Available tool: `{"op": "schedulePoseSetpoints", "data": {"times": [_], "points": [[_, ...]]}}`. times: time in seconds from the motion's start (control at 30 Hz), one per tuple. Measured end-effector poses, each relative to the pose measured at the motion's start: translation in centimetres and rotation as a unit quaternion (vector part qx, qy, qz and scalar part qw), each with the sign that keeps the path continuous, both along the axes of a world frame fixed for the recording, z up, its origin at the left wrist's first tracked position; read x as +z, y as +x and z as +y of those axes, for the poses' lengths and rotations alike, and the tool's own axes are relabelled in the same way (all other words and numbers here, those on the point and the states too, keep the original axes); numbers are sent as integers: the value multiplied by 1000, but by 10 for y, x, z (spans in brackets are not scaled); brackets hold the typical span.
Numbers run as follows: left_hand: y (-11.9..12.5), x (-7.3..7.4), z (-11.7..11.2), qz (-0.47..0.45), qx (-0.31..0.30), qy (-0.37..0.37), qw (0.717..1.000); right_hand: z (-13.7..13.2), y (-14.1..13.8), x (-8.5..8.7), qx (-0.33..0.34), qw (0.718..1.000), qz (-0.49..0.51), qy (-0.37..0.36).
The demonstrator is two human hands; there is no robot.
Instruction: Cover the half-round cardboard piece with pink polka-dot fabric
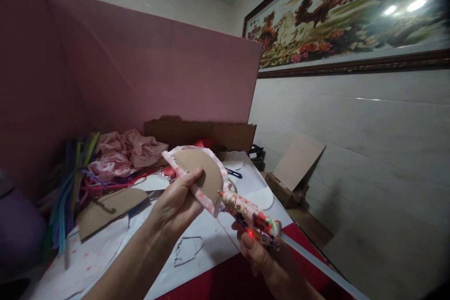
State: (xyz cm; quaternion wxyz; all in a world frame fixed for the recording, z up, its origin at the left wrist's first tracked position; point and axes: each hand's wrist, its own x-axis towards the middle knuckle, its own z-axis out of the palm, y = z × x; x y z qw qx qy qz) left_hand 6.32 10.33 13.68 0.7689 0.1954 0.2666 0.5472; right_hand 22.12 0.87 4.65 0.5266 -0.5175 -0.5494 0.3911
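My left hand point(181, 199) grips a half-round cardboard piece point(207, 166) by its straight side, thumb on the bare brown face. Pink and white patterned fabric is folded over the piece's rim. In my right hand point(260, 253) is a glue gun point(249, 211) with a colourful flowered covering and a small red light glowing on it. Its nozzle points left, close to the lower right part of the fabric rim; whether it touches, I cannot tell. A thin cord or strand runs from near the cardboard's lower tip toward my right hand.
Eyeglasses point(188, 249) lie on the white tabletop below the hands. A blue cutter point(234, 173) lies behind the cardboard. Crumpled pink fabric point(128, 150), coloured strips point(66, 197) and another cardboard piece point(108, 211) are at the left. A cardboard box point(284, 190) stands by the wall.
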Motion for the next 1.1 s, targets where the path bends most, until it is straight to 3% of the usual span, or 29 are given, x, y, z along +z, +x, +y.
{"op": "schedulePoseSetpoints", "data": {"times": [0.47, 0.7, 0.8, 0.9, 1.03, 1.1], "points": [[1, 1, -3, -13, -18, -7, 1000, 2, 3, -4, 29, 999, -45, -3], [1, 2, -4, 5, -14, -18, 1000, 2, -4, 11, -52, 986, -124, 96], [0, 3, -4, 10, -5, -23, 1000, 3, -3, 9, -71, 978, -153, 125], [-1, 4, -4, 7, -4, -27, 1000, 8, 1, -1, -89, 940, -251, 214], [0, 3, -2, 1, -12, -23, 1000, 15, 4, -15, -73, 849, -405, 331], [0, 2, -2, -2, -18, -21, 1000, 17, 4, -16, -64, 854, -396, 331]]}}
